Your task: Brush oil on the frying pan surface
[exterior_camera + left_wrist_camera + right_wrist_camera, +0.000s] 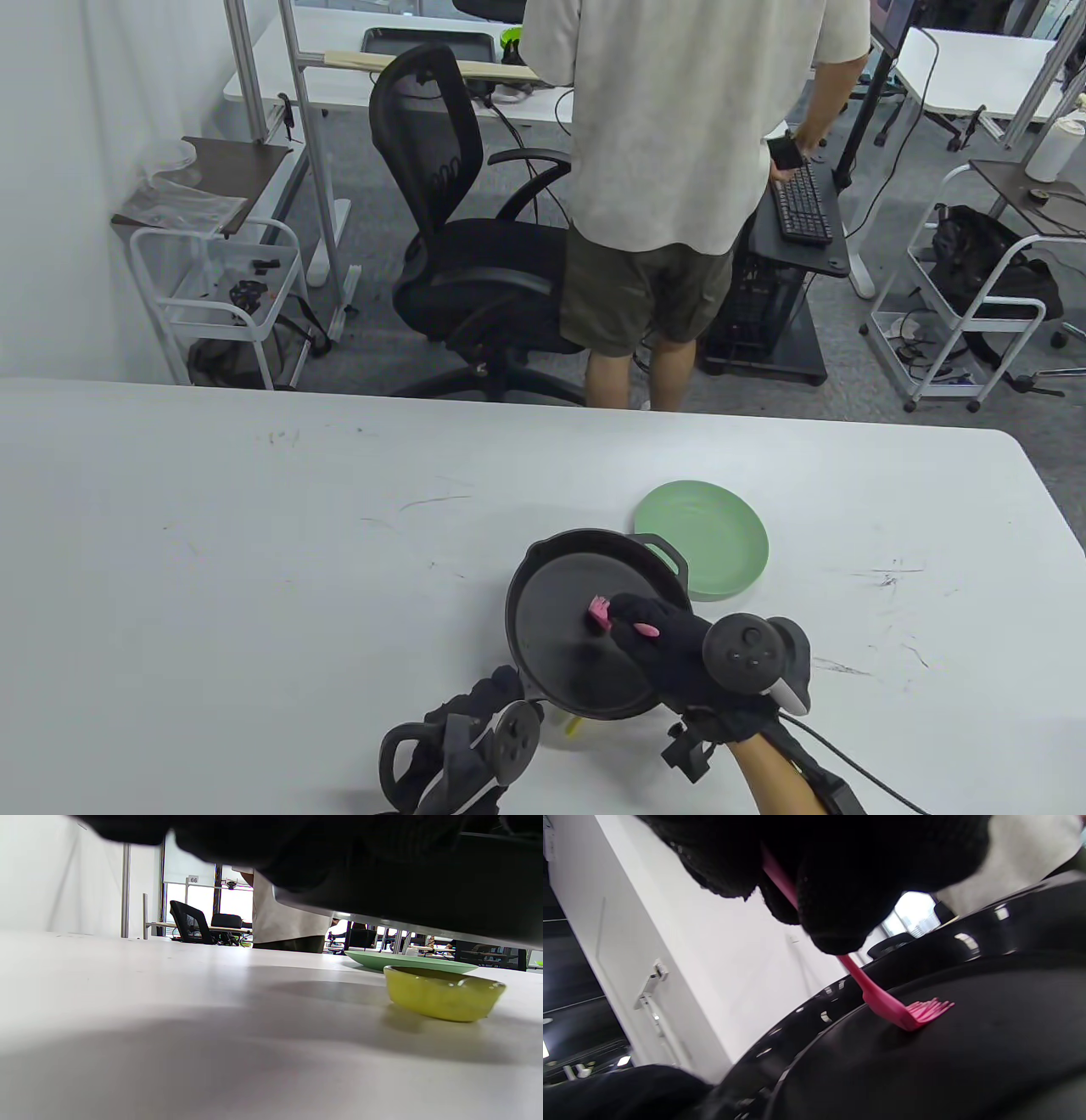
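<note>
Brushing step: right hand (670, 654) clamps brush (903, 1012), bristles on pan (560, 628); left hand (475, 722) fingers: can't tell. Next: sweep strokes across

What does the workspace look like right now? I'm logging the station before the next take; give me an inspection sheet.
Surface: white table, faint scuff marks.
Job's things: black cast-iron frying pan held off the table; pink silicone brush, bristles on the pan floor; small yellow bowl beneath the pan.
Clutter: pale green plate beside the pan.
Hands: right hand holds the brush; left hand at the pan's near edge, grip hidden.
Cables: black lead from the right wrist.
Surroundings: person standing, office chair, carts.
</note>
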Action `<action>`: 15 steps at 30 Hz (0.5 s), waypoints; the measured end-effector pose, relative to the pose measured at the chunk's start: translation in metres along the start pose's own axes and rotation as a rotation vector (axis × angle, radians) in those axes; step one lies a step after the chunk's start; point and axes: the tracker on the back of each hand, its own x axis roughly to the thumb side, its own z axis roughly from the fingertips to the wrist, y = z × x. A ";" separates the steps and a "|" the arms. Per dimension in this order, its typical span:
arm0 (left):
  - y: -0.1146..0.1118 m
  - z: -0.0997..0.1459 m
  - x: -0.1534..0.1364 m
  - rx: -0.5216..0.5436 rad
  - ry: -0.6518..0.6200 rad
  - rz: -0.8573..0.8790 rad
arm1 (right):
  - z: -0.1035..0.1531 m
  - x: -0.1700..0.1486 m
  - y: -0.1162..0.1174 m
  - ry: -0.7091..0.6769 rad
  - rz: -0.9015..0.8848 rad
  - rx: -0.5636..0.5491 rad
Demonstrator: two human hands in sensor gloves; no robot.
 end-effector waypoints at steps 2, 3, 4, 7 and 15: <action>0.000 0.000 0.000 -0.001 -0.002 -0.001 | 0.000 0.004 0.004 -0.006 0.002 0.017; 0.000 0.000 0.000 0.000 -0.004 -0.006 | 0.001 0.007 0.005 -0.013 -0.005 0.023; 0.000 0.000 0.000 0.000 -0.005 -0.007 | 0.001 0.008 0.007 -0.013 -0.023 0.026; 0.002 0.001 0.002 0.006 -0.012 -0.010 | 0.000 0.013 0.011 -0.019 -0.077 0.058; 0.002 0.000 0.004 0.000 -0.013 -0.005 | -0.001 0.014 0.015 -0.011 -0.278 0.126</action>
